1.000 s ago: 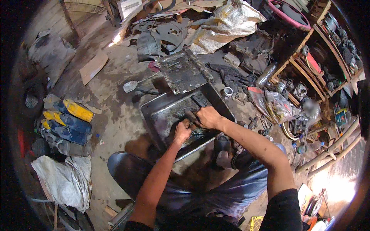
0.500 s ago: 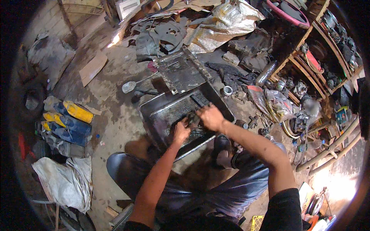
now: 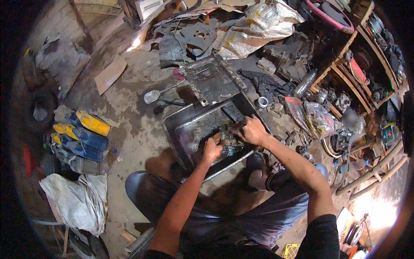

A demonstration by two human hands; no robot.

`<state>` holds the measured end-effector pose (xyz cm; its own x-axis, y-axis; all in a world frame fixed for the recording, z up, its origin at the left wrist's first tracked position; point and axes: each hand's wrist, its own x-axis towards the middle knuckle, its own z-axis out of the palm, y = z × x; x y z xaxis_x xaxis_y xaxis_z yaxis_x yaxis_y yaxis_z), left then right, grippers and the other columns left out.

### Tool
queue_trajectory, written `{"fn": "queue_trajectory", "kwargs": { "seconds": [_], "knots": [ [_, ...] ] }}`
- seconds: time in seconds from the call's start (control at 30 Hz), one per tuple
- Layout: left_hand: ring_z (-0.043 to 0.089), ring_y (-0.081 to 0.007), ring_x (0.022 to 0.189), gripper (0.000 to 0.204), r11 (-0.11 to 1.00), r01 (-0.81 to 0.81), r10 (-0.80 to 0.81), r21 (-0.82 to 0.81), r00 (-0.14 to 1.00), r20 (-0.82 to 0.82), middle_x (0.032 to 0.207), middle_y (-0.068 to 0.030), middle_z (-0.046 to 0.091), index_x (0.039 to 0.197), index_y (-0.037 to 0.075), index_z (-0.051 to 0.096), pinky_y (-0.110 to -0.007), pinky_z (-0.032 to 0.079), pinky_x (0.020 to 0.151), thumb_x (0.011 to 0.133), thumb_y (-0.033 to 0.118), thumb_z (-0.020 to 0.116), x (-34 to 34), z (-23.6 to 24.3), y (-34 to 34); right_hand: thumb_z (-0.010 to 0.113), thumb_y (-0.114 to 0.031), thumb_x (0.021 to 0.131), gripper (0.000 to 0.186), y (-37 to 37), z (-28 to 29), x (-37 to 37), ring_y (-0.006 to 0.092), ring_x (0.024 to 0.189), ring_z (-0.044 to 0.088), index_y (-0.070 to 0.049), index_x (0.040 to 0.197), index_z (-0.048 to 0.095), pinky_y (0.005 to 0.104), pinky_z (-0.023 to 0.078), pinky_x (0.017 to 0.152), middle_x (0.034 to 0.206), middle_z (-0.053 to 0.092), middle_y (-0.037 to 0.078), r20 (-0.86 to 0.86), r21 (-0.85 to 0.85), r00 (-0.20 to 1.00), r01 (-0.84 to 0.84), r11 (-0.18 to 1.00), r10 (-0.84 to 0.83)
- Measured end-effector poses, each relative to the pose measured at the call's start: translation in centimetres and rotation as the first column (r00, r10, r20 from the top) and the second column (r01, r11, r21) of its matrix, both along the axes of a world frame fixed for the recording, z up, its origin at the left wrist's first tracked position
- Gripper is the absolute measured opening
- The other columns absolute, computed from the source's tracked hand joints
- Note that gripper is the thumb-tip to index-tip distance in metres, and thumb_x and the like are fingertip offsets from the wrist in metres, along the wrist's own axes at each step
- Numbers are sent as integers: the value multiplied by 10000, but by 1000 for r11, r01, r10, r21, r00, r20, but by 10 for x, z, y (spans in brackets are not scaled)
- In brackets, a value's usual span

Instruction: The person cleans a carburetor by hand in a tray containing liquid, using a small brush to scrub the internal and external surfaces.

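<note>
A black, oily metal tray [image 3: 175,144] sits on the ground in front of my knees. Inside it my left hand [image 3: 212,148] is closed on a dark greasy part [image 3: 226,134], whose exact kind is hard to make out. On the other side of that part my right hand [image 3: 253,131] has its fingers curled in; whatever they grip is hidden. A flat black bar [image 3: 233,113] leans inside the tray just beyond my right hand. Dark wet pieces [image 3: 232,150] lie in the tray below my hands.
Beyond the tray lies a dirty metal plate [image 3: 212,83], with a scoop-like tool [image 3: 152,96] beside it. A small white-rimmed can [image 3: 261,102] stands right of the tray. Blue and yellow containers [image 3: 88,131] are at left; a wooden rack [image 3: 345,73] with parts stands at right.
My right hand has shifted a little to the right over the tray, away from my left hand. The whole view has slid slightly; the left hand keeps its place in the tray.
</note>
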<state>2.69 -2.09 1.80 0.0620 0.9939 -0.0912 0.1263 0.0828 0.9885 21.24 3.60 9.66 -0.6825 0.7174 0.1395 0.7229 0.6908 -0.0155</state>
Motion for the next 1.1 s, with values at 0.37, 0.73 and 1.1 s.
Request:
{"fn": "queue_trajectory", "kwargs": {
  "seconds": [0.37, 0.73, 1.1],
  "knots": [
    [609, -185, 990, 368, 973, 166, -186, -159, 975, -121, 1078, -137, 645, 1135, -45, 559, -302, 440, 868, 785, 31, 646, -4, 5, 4, 602, -360, 782, 365, -12, 8, -12, 372, 817, 621, -21, 913, 632, 454, 486, 796, 804, 641, 200, 109, -495, 973, 232, 837, -205],
    [417, -368, 1209, 439, 986, 125, -49, 109, 848, -527, 1316, -217, 408, 1273, 146, 464, -485, 256, 1061, 848, 184, 568, 2, 14, -8, 655, -309, 799, 371, -12, 60, 73, 390, 883, 590, -9, 1011, 610, 451, 468, 770, 892, 617, 234, -417, -228, 865, 199, 953, -281],
    [209, -396, 1317, 343, 865, 447, -52, 230, 535, -844, 1426, -192, 238, 1156, 128, 600, -536, 150, 1091, 834, 245, 575, -3, 36, -7, 635, -306, 798, 377, -4, 67, 35, 433, 686, 595, 60, 716, 601, 479, 491, 638, 671, 592, 250, -383, -150, 918, 47, 988, -102]
  ]
}}
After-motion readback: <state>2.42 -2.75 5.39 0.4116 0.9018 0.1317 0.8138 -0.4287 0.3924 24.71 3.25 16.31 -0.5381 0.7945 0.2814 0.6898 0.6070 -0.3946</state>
